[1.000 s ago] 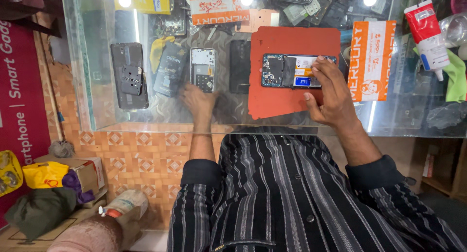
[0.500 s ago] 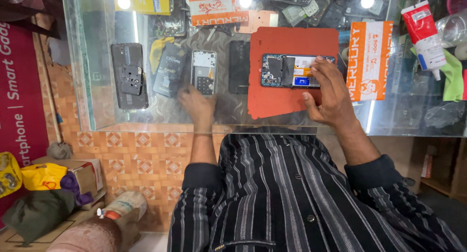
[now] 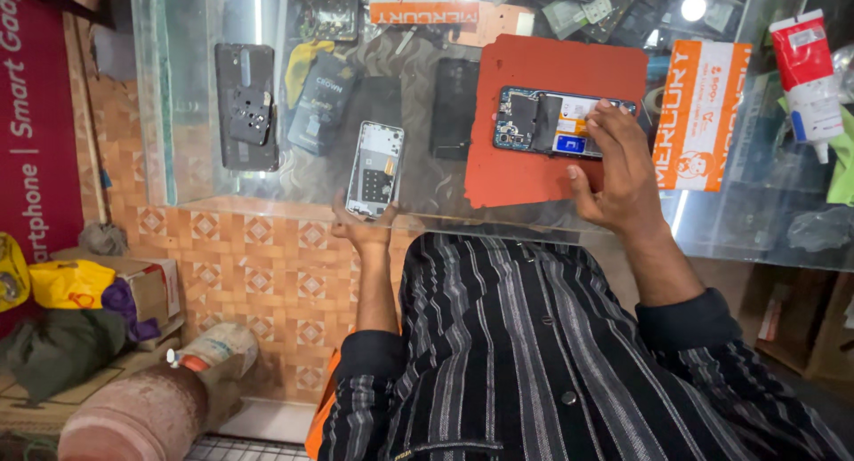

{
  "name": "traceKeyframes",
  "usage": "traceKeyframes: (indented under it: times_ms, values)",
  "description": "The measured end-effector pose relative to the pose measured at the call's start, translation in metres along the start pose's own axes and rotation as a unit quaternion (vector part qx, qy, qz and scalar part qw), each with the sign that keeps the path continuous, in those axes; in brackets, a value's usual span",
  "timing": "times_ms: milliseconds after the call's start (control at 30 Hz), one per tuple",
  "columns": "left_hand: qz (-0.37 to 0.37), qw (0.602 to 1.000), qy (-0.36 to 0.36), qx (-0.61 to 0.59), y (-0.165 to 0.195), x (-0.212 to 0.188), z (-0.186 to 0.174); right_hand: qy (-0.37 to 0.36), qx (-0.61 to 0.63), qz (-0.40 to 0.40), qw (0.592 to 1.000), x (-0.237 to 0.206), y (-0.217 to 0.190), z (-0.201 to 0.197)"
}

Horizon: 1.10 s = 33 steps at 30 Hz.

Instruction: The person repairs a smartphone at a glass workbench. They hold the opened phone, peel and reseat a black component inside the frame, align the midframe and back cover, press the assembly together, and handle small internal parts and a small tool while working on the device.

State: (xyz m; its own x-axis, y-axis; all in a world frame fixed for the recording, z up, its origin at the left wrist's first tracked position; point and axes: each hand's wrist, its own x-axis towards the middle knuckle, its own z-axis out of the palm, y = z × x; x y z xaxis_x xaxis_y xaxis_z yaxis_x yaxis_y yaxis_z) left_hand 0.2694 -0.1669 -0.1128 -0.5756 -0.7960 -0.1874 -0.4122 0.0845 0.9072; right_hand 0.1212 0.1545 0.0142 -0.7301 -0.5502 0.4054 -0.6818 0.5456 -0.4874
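My left hand [image 3: 363,231] grips the lower end of a grey phone frame [image 3: 375,167] at the near edge of the glass counter [image 3: 191,132]. On a red mat [image 3: 525,172] lies an opened phone [image 3: 538,123] with its circuit board and a blue part showing. My right hand [image 3: 618,172] holds that phone's right end, fingertips on top and thumb down on the mat. Both sleeves are black with stripes.
A black back cover [image 3: 245,105], a dark battery [image 3: 320,105] and a black phone [image 3: 454,109] lie left of the mat. An orange card [image 3: 698,114] and a red-white tube [image 3: 808,69] are to the right. A cardboard box with a yellow bag [image 3: 71,283] sits below left.
My left hand has drawn the grey phone frame back to the counter's near edge. My right hand has stayed on the opened phone.
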Motion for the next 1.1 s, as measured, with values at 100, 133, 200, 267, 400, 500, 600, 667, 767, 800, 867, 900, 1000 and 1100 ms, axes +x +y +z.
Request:
traceKeyframes:
  times_ms: [100, 133, 200, 267, 400, 500, 600, 667, 767, 800, 867, 900, 1000, 1100]
  values:
    - [-0.122, 0.980, 0.000, -0.156, -0.005, -0.007, -0.006, -0.004, 0.002, -0.006, 1.000, -0.002, -0.003, 0.001]
    - [-0.176, 0.960, 0.000, -0.219, -0.005, -0.010, -0.010, -0.005, 0.002, -0.007, 1.000, -0.002, -0.004, 0.002]
    - [-0.218, 0.930, -0.007, -0.296, -0.005, -0.013, -0.015, -0.005, 0.002, -0.012, 1.000, -0.004, -0.005, 0.003]
    - [-0.200, 0.923, -0.019, -0.328, -0.006, -0.016, -0.019, -0.008, 0.001, -0.015, 1.000, -0.006, -0.008, 0.003]
    - [-0.191, 0.927, -0.018, -0.323, -0.013, -0.018, -0.020, -0.013, 0.002, -0.019, 1.000, -0.010, -0.010, 0.006]
    - [-0.225, 0.889, 0.012, -0.399, -0.020, -0.019, -0.020, -0.012, 0.003, -0.021, 1.000, -0.012, -0.009, 0.008]
    - [-0.180, 0.872, -0.012, -0.455, -0.029, -0.021, -0.025, -0.002, 0.003, -0.022, 1.000, -0.015, -0.010, 0.010]
    - [-0.166, 0.843, -0.044, -0.509, -0.035, -0.026, -0.032, 0.010, -0.002, -0.031, 0.999, -0.015, -0.012, 0.010]
    - [-0.144, 0.833, -0.075, -0.529, -0.044, -0.038, -0.044, 0.022, -0.003, -0.056, 0.998, -0.012, -0.019, 0.010]
    - [-0.144, 0.835, -0.075, -0.525, -0.046, -0.042, -0.046, 0.016, 0.004, -0.063, 0.998, -0.010, -0.022, 0.010]
    - [-0.144, 0.840, -0.068, -0.518, -0.051, -0.051, -0.051, 0.005, 0.020, -0.090, 0.996, -0.003, -0.029, 0.012]
    - [-0.142, 0.839, -0.065, -0.521, -0.054, -0.057, -0.054, -0.001, 0.029, -0.109, 0.994, 0.000, -0.035, 0.014]
    - [-0.140, 0.839, -0.051, -0.523, -0.061, -0.077, -0.068, -0.031, 0.043, -0.167, 0.985, 0.013, -0.055, 0.024]
    - [-0.146, 0.845, -0.036, -0.513, -0.069, -0.097, -0.092, -0.074, 0.082, -0.193, 0.975, 0.023, -0.082, 0.039]
